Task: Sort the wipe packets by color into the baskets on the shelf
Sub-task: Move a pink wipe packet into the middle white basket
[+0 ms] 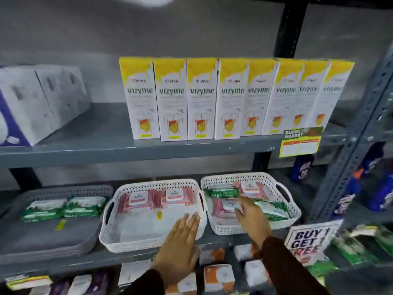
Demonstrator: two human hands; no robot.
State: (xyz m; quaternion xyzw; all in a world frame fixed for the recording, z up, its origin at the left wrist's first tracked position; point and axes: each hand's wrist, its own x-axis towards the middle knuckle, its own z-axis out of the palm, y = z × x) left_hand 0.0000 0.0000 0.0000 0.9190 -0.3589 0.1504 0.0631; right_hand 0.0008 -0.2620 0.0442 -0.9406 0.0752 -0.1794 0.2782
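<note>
On the shelf (148,154) three baskets are set in a row. In the grey basket (25,241), far left of both hands, two green packets (63,208) are laid side by side. In the middle basket (110,237), two pink packets (158,200) are lined along the far wall; the near floor is bare.

The left hand (180,245) is held flat over the near right corner of the middle basket, fingers extended, nothing gripped. The right hand (253,218) is reached into the right basket (295,211), its grip released, with the fingertips at or just above a pink packet (225,206); contact cannot be confirmed through the blur. Just beyond the right grip a second pink packet (251,189) is seen, with one green packet (221,193) to its left and another (274,210) directly right of the grip.

The step in hand is judged to be the pickup of the unsorted pink packet. The packet should be pinched across its short edges so that the soft wrapper is not creased, then lifted clear of the basket wall before being carried left. It is best laid flat in the bare area under the left hand, label up. The basket may be steadied by the left hand.
</note>
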